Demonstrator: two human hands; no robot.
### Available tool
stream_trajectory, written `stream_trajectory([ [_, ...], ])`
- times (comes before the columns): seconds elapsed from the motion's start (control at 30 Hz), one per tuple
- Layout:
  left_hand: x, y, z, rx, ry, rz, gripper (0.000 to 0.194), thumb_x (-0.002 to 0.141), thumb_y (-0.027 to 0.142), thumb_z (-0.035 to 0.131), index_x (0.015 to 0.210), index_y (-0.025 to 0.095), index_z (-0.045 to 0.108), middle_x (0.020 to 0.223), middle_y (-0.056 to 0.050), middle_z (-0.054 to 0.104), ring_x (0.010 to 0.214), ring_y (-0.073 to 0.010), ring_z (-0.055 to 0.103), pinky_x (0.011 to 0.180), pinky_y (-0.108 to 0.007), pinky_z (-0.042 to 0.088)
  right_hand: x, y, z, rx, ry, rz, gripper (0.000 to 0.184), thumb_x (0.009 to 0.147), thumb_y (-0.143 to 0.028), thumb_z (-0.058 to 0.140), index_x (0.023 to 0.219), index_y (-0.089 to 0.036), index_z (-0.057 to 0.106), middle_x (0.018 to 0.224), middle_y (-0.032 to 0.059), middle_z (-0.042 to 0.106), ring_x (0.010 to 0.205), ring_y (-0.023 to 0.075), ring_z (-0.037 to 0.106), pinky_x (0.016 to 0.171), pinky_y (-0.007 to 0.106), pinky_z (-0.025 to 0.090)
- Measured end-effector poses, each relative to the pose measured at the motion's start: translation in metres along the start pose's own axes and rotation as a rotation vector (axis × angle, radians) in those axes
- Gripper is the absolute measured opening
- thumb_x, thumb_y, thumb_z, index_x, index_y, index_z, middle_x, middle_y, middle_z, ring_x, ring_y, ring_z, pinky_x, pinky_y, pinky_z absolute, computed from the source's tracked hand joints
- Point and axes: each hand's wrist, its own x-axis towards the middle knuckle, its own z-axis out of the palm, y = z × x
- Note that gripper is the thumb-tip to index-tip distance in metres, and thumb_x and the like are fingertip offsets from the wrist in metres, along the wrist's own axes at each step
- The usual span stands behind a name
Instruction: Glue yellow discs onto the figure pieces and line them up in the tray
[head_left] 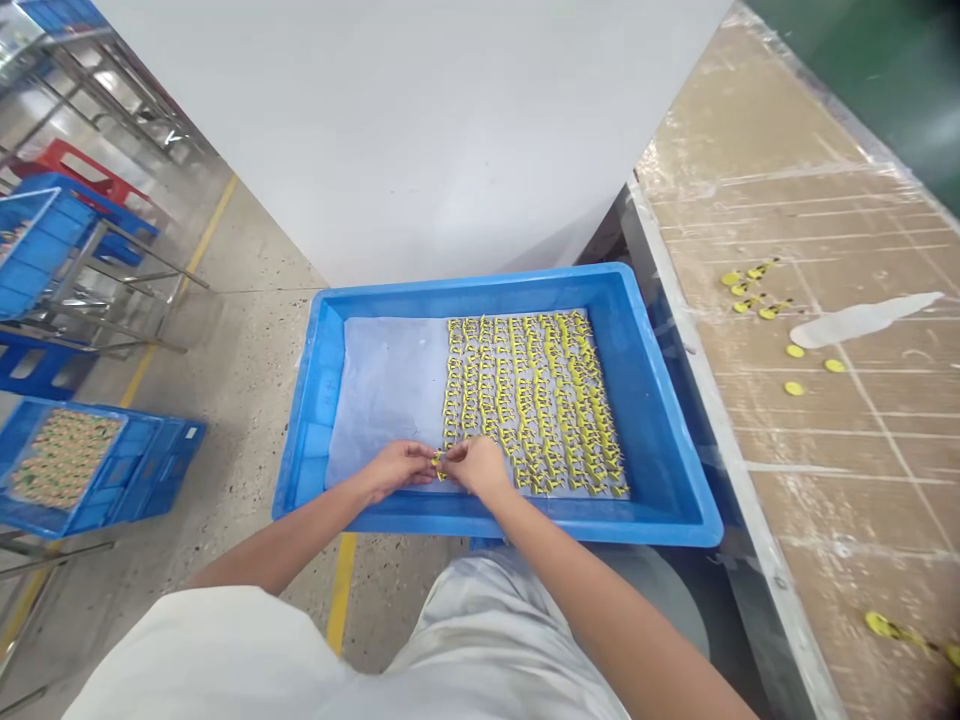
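My left hand (397,468) and my right hand (476,468) meet low in a blue plastic tray (480,285), with their fingertips together on a small yellow part (439,463). The part is mostly hidden by my fingers. Both hands rest over a pale blue sheet (386,400) lining the tray. Just right of my right hand, many small yellow parts (532,400) lie in close rows on the right half of the sheet. Their exact shape is too small to tell.
To the right runs a workbench with a scratched tan top (780,200), holding loose yellow discs (793,388) and yellow parts. On the left stand blue crates (97,470) holding small items, beside a metal rack (97,90). A yellow line (341,590) marks the floor.
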Motion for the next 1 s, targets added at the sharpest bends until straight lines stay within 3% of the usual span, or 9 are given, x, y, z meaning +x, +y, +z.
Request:
stream_trajectory([
  [0.27,0.017,0.000,-0.003,0.229,0.008,-0.020,0.013,0.086,0.024,0.069,0.089,0.012,0.065,0.076,0.000,0.068,0.070,-0.0145,0.067,0.074,-0.035,0.057,-0.006,-0.003,-0.007,-0.104,-0.023,-0.016,0.008,0.065,-0.018,0.077,0.072,-0.022,0.077,0.070,0.0023,0.075,0.073,0.0176,0.073,0.068,0.021,0.053],
  [0.43,0.025,0.003,-0.004,0.446,-0.060,-0.028,0.015,0.089,0.027,0.065,0.087,0.012,0.065,0.076,0.001,0.066,0.063,-0.0117,0.063,0.063,-0.029,0.055,-0.010,0.000,-0.018,-0.122,-0.081,0.014,0.009,0.064,-0.015,0.077,0.065,-0.024,0.075,0.060,-0.0009,0.071,0.067,0.0171,0.072,0.064,0.021,0.053],
  [0.57,0.032,0.004,-0.004,0.564,-0.052,0.025,0.016,0.088,0.028,0.065,0.089,0.012,0.065,0.079,0.000,0.066,0.067,-0.0128,0.063,0.065,-0.030,0.055,-0.008,0.005,-0.019,-0.106,-0.086,0.030,0.013,0.066,-0.012,0.075,0.075,-0.022,0.077,0.059,0.0003,0.071,0.058,0.0158,0.070,0.061,0.021,0.053],
  [0.67,0.035,0.005,-0.007,0.594,-0.015,0.084,0.016,0.088,0.028,0.066,0.091,0.013,0.065,0.085,-0.002,0.067,0.075,-0.0151,0.064,0.071,-0.034,0.055,-0.005,0.006,-0.018,-0.086,-0.096,0.045,0.017,0.066,-0.016,0.076,0.082,-0.022,0.077,0.059,-0.0001,0.071,0.051,0.0145,0.067,0.055,0.021,0.052],
  [0.8,0.037,0.003,-0.009,0.575,0.046,0.127,0.016,0.088,0.027,0.066,0.095,0.013,0.065,0.090,-0.003,0.067,0.081,-0.0166,0.065,0.076,-0.037,0.055,-0.001,0.004,-0.015,-0.076,-0.080,0.053,0.014,0.066,-0.019,0.078,0.079,-0.022,0.076,0.072,0.0016,0.076,0.056,0.0144,0.069,0.057,0.020,0.052],
  [1.0,0.034,0.000,-0.006,0.448,0.054,0.089,0.018,0.090,0.028,0.063,0.099,0.013,0.064,0.087,-0.003,0.067,0.075,-0.0150,0.065,0.071,-0.034,0.056,0.006,-0.002,-0.003,-0.073,-0.104,0.096,0.015,0.069,-0.013,0.074,0.082,-0.019,0.076,0.065,0.0060,0.074,0.048,0.0176,0.067,0.051,0.024,0.052],
])
